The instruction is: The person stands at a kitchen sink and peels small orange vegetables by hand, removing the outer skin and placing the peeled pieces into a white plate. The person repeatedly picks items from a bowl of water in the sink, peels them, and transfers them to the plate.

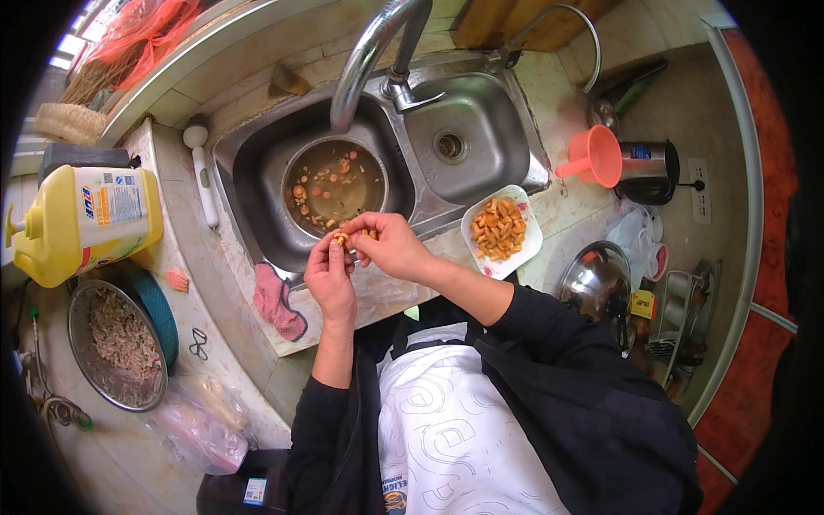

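Note:
Over the near rim of a round metal basin (381,168) in the left sink bowl, my left hand (331,267) pinches a small orange-brown mushroom (341,239). My right hand (389,248) is beside it, its fingers closed around more orange-brown pieces, partly hidden. Murky water fills the basin, with orange mushroom caps and bits (315,191) floating in it. To the right, on the counter's edge, a white dish (530,248) with a floral pattern holds a heap of orange-brown mushroom pieces (499,228).
A chrome faucet (370,58) arches over the left bowl. A pink cloth (277,301) lies at the sink's near left corner. Left stand a yellow pump bottle (96,219) and a metal bowl of minced meat (125,335). Right are a pink dipper (604,156), a kettle (650,168) and a shiny metal bowl (595,277).

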Action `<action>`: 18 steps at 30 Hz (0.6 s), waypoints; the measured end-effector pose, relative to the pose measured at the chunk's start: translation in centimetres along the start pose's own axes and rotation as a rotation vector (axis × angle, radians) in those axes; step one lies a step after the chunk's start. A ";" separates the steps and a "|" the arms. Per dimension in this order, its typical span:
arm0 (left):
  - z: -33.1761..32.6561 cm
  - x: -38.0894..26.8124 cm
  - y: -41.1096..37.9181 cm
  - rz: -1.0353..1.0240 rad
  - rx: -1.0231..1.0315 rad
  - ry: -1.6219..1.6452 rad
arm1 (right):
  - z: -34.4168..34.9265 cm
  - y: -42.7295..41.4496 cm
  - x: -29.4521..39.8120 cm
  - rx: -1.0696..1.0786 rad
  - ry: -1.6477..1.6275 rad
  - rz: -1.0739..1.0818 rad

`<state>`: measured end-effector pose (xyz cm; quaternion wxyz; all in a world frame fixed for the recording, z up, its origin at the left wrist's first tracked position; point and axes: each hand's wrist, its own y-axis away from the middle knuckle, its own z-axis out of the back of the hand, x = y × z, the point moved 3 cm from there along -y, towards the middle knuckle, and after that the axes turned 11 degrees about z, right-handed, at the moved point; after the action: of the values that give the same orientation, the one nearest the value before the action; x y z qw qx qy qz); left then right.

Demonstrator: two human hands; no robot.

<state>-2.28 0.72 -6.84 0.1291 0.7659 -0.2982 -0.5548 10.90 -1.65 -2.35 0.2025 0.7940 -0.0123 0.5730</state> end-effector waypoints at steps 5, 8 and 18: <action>0.4 0.6 -0.2 0.032 -0.016 0.065 | 0.1 0.1 0.0 0.019 0.317 0.192; 0.3 0.0 0.0 -0.001 -0.039 -0.013 | -0.1 0.2 0.0 -0.003 0.343 0.256; 0.4 -1.5 0.4 -0.270 -0.093 -0.421 | 0.3 -0.3 -1.1 0.053 0.155 0.086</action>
<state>-3.15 1.34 -5.58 0.0241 0.6596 -0.1877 -0.7274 10.82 -1.72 -3.52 0.1570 0.7509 -0.0158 0.6412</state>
